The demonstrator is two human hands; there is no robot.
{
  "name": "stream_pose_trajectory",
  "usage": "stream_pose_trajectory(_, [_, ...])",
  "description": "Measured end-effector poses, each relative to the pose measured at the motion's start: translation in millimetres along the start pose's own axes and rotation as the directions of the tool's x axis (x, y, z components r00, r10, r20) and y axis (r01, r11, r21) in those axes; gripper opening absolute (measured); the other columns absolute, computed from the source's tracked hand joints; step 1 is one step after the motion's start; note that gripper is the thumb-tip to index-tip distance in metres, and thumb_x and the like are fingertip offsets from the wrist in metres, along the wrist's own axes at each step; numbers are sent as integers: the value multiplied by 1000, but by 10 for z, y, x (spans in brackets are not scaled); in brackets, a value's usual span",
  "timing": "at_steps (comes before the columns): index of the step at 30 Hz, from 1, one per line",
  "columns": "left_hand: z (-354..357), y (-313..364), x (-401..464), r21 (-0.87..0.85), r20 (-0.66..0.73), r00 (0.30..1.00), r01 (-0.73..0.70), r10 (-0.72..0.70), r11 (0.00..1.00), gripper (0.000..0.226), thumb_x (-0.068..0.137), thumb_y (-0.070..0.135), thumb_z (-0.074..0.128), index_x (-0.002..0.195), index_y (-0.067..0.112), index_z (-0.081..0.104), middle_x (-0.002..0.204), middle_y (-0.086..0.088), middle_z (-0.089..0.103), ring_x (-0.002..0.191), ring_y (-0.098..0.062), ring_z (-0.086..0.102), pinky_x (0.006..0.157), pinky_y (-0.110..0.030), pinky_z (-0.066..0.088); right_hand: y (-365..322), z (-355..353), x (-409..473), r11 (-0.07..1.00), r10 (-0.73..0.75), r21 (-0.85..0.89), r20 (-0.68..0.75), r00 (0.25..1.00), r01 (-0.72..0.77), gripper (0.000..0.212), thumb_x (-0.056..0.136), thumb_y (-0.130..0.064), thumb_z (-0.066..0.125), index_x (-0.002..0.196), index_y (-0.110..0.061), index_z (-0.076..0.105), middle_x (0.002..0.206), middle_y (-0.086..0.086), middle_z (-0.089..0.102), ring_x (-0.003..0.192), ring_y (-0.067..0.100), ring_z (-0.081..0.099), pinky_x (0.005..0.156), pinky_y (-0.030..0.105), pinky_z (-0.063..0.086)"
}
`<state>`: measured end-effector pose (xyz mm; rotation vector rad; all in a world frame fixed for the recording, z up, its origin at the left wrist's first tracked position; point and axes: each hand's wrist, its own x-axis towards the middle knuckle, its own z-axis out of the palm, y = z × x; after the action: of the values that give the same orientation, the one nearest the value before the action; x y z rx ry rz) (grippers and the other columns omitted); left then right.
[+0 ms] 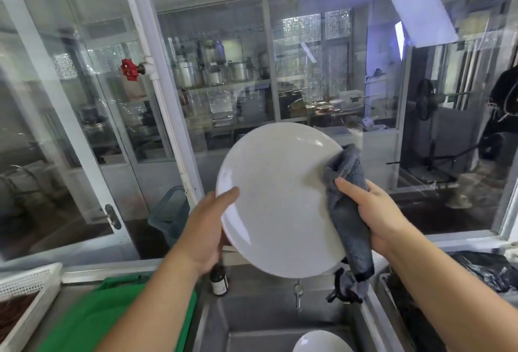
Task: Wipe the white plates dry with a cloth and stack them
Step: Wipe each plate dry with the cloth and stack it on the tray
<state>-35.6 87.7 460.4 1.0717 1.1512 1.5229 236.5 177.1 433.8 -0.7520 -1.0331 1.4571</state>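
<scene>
Over the steel sink (280, 321), my left hand (208, 228) grips the white plate (277, 197) by its left rim, tilted face toward me. My right hand (375, 217) clamps the grey cloth (347, 206) on the right rim. Another plate (322, 342) waits below, nearer my right.

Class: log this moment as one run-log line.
step: wiping | left hand: holds white plate rim | right hand: presses grey cloth on plate | below: sink
</scene>
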Motion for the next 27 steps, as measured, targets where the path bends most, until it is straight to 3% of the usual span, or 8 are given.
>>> stream_pose_trajectory(3, [-77,261,134,142,36,998,45,-51,989,22,95,31,75,113,20,78,112,-12,81,95,-29,80,73,-38,64,-80,-29,55,993,4,-117,117,993,10,29,71,-33,85,94,-15,82,106,22,78,85,34,78,66,38,63])
stream_pose_trajectory(6, [-105,311,195,280,48,992,98,-116,955,19,101,24,69,116,14,75,106,-11,82,90,-29,81,67,-36,65,-151,-16,95,979,24,-202,172,985,12,41,67,-33,87,100,-9,79,107,24,77,86,34,77,69,40,64])
stream_pose_trajectory(9, [-72,226,199,340,13,998,50,-58,939,17,107,27,62,109,18,77,99,-7,83,85,-24,81,66,-34,65,-232,6,130,969,-2,-244,168,986,43,51,65,-36,89,106,-9,75,105,22,78,86,35,77,70,40,64])
stream_pose_trajectory(15, [-21,107,147,359,-65,992,-81,112,930,24,107,28,61,93,27,81,94,-1,83,83,-21,80,72,-39,61,-284,57,109,955,-97,-264,153,983,136,20,75,-37,88,93,-32,80,100,10,81,87,28,79,67,33,62])
stream_pose_trajectory(17, [3,88,139,347,-93,987,-93,133,933,24,107,27,62,91,26,81,92,-1,83,80,-19,79,76,-41,62,-260,54,79,950,-120,-274,115,986,147,15,81,-36,87,94,-30,81,99,9,81,87,27,79,68,32,62])
stream_pose_trajectory(22, [112,-17,138,247,-197,967,-110,161,963,27,106,29,63,87,34,81,91,2,82,84,-22,79,76,-42,62,-30,55,-34,972,-110,-220,-106,988,85,30,84,-42,85,102,-19,77,92,3,82,83,23,80,63,31,63])
stream_pose_trajectory(24, [175,-89,142,174,-277,946,-121,167,977,26,105,32,64,85,36,80,92,5,82,89,-23,78,77,-43,62,133,110,-104,993,-47,-114,-159,986,29,30,86,-40,84,104,-18,76,94,4,82,86,23,80,70,38,65])
stream_pose_trajectory(27, [333,-198,100,94,-358,915,-161,184,982,31,104,34,63,83,49,78,89,11,81,80,-12,78,64,-31,62,359,244,-201,996,16,86,-255,967,6,27,90,-37,81,108,-18,76,97,5,82,87,25,80,71,39,66])
